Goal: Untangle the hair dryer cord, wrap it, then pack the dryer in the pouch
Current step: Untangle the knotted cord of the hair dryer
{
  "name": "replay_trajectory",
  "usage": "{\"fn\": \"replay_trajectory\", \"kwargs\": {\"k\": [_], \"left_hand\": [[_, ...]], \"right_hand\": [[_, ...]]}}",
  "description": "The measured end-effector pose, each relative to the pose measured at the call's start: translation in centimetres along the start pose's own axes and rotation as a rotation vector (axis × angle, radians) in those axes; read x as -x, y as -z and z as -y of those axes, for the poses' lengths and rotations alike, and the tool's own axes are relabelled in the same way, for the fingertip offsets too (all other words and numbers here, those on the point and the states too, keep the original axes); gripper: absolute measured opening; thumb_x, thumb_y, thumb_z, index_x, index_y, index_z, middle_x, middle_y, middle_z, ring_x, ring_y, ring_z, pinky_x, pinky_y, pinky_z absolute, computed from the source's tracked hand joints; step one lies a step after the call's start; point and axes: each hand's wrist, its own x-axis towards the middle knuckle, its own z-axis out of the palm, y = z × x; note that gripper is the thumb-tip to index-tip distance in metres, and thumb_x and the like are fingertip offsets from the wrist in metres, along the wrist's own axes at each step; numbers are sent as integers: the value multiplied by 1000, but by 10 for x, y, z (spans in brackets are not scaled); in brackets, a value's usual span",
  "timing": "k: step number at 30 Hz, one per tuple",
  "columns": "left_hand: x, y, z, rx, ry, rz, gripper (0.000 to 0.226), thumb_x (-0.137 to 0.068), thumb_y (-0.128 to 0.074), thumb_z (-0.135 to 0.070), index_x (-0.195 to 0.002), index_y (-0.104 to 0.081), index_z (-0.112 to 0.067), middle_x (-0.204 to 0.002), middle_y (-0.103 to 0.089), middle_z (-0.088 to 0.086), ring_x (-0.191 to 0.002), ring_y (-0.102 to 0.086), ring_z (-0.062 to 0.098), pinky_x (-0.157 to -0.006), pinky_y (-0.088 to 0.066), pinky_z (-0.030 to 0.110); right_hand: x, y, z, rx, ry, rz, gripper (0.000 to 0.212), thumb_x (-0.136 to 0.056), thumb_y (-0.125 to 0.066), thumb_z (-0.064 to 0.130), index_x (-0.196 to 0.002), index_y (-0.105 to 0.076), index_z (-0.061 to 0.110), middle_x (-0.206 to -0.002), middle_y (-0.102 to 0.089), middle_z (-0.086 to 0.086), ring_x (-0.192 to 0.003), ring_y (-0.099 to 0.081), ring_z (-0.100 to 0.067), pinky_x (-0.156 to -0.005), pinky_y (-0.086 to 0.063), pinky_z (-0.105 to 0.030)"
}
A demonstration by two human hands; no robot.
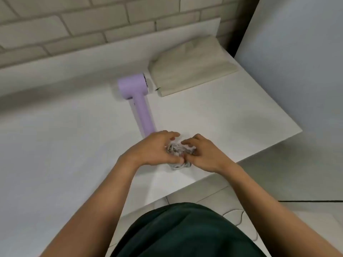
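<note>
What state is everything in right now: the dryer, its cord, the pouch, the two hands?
Hair dryer: lying on the table, unpacked.
Cord: bunched in a tangle between both hands.
Pouch: lying flat beside the dryer's head; zipped or not, cannot tell.
Left hand: grips the cord bundle.
Right hand: pinches the cord bundle.

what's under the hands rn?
A tangled pale cord on the white table, gripped by left hand and right hand. They cover most of it; the left hand also hides the handle end of the dryer, so the cord-dryer joint can't be seen.
</note>
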Motion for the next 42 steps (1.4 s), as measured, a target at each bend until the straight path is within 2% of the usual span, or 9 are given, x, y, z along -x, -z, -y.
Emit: {"fn": "replay_trajectory", "kwargs": {"k": [3, 11, 16, 22, 25, 28, 32, 38, 42], "left_hand": [[0, -9, 15, -249, -27, 121, 111, -68, -85, -60, -159, -29, -29, -148, -44, -7, -131, -41, 18, -109, -42, 39], [-23, -5, 26, -321, -127, 91, 119, -71, -79, -63, -163, -16, -23, -147, -44, 0, -131, -43, 25, -111, -38, 39], [-35, -1, 28, -130, -185, 133, 88, -65, -88, -53, -139, -46, -33, -117, -51, -11, -107, -55, 13, -94, -52, 35], [-37, -3, 22, 90, -198, 15, 76, -60, -93, -49, -120, -49, -35, -113, -58, -15, -101, -60, 5, -85, -56, 33], [-36, -8, 9, 170, -181, -118, 73, -61, -93, -47, -114, -45, -33, -107, -60, -16, -94, -62, 3, -76, -55, 31], [-40, -21, -8, 217, -176, -233, 74, -62, -94, -45, -114, -43, -31, -104, -64, -15, -91, -64, 1, -71, -55, 30], [-48, -39, -24, 214, -181, -296, 81, -61, -94, -49, -120, -42, -28, -112, -65, -11, -97, -66, 7, -77, -59, 37], [-59, -25, -29, 276, -166, 28, 92, -57, -96, -47, -135, -46, -38, -127, -63, -15, -115, -64, 6, -98, -56, 41], [-59, -13, -32, 354, -181, 78, 86, -65, -97, -31, -138, -50, -35, -127, -67, -15, -117, -66, 6, -102, -55, 40]], "right_hand": [[-5, -2, 4, 22, -6, -30, 40, -94, -65, 34, -133, -66, 23, -110, -58, 6, -94, -55, -10, -76, -40, -16], [-13, 1, 22, -96, -101, -260, 34, -88, -70, 20, -121, -73, 21, -99, -58, 17, -82, -59, 2, -70, -41, -7], [-11, 7, 32, -67, 9, -343, 31, -86, -73, 18, -116, -75, 24, -101, -58, 19, -79, -62, -2, -76, -53, -23], [-4, 16, 29, -305, -12, -445, 49, -91, -77, 33, -138, -62, 31, -126, -60, 15, -101, -64, -4, -84, -56, -21], [5, 28, 22, -577, -181, -296, 68, -87, -72, 60, -148, -49, 37, -136, -60, 18, -115, -65, -3, -97, -56, -32], [16, 31, 11, -678, -179, -142, 52, -94, -74, 41, -141, -57, 31, -126, -71, 9, -108, -72, -11, -94, -59, -39], [23, 34, -5, -737, -153, -204, 53, -87, -82, 22, -136, -61, 30, -121, -74, 4, -103, -74, -19, -94, -60, -41], [26, 44, -25, -677, -117, -195, 53, -86, -81, 11, -134, -63, 25, -119, -74, 3, -108, -71, -14, -97, -57, -37], [27, 51, -27, -683, -84, -180, 55, -88, -80, 12, -138, -61, 27, -121, -74, 5, -105, -71, -13, -95, -57, -33]]}}
